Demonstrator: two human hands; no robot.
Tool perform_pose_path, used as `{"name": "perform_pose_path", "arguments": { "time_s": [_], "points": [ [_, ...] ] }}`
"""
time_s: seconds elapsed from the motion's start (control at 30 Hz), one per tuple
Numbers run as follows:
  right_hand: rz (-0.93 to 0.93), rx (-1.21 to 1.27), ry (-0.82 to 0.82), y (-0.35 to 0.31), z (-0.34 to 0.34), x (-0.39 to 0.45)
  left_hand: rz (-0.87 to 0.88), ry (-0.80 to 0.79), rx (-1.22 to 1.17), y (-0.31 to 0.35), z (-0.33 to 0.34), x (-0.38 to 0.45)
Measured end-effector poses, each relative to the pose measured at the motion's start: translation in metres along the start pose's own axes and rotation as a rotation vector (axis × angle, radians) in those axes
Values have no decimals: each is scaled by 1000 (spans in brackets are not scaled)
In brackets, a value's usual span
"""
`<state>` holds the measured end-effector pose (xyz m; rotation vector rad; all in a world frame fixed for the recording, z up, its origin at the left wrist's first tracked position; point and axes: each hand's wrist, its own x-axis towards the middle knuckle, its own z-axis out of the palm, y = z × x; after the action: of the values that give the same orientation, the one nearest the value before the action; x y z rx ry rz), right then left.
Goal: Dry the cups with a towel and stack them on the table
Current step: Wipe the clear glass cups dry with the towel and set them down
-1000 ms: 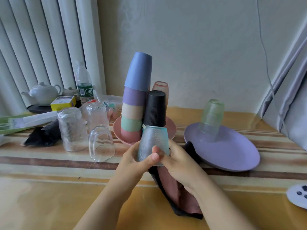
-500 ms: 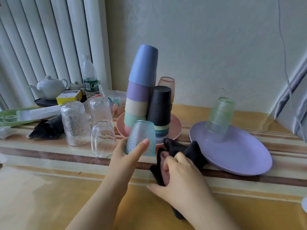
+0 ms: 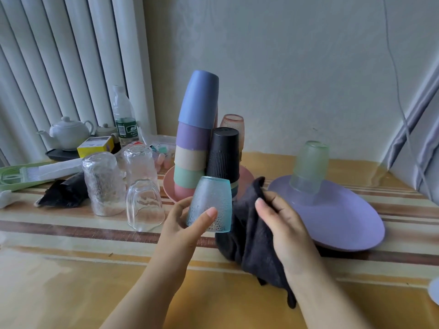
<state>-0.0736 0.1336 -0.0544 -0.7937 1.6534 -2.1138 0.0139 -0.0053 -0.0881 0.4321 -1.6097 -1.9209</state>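
Left hand (image 3: 187, 224) grasping an inverted, dimpled blue glass cup (image 3: 210, 205) by its side wall, fingers curled round it above the near tabletop (image 3: 95, 281), and right hand (image 3: 282, 224) clutching the soft dark towel (image 3: 247, 238) just right; the cup appears light, rigid, breakable, probably slippery if wet.

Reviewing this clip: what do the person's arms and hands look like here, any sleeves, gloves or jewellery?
Both forearms are bare as far as the frame shows, with no sleeves in view. The left hand and right hand wear no gloves, and no rings, watch or bracelets are visible. Fingernails look short and unpainted.
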Motion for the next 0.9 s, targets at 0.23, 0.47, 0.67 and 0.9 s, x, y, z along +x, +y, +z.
{"name": "perform_pose_path", "arguments": {
  "time_s": [0.23,0.47,0.67,0.9],
  "points": [
    [-403,-537,-146,29,31,-16,59,-171,-22,3,1,-3],
    [-432,-360,-78,26,28,-10,67,-300,9,2,5,-8],
    [-217,-152,-25,20,18,-9,37,-356,-17,0,7,-8],
    [19,97,-106,33,20,-5,18,-314,-122,-4,2,-6]
  ]
}}
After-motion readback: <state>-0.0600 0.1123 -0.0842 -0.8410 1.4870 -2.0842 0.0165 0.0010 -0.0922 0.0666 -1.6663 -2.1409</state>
